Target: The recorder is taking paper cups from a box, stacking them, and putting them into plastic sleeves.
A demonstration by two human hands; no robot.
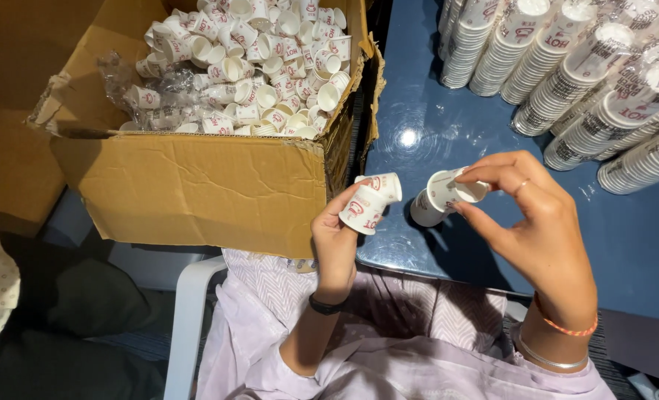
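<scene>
From my seat I see the table (448,133), dark blue and glossy, filling the upper right. On my left stands the box (196,185), open cardboard with a torn rim, heaped with loose small paper cups (263,67) and some crumpled clear wrap. Across the table's far right lie the stacks (589,81), long sleeves of nested cups on their sides, fanned out, some in clear film. A pale chair arm (185,311) shows below the box, and my lap is in lilac cloth.

My right hand (537,222) pinches 1 cup (442,196) at its rim between thumb and fingertips; the grip is narrow and closed on the rim. This cup lies tilted, its long axis running from lower left to upper right, base toward the left hand, mouth under my fingers. It sits just above the table edge; I cannot tell whether its base touches the surface.

My left hand (337,237) holds the 2nd cup (372,201), wrapped by thumb and fingers around its side, base at lower left and mouth at upper right. The 2 cups are just beside each other, not touching, axes nearly parallel. The left-hand cup's mouth faces the right-hand cup's base, so the left hand is nearer that gap.
</scene>
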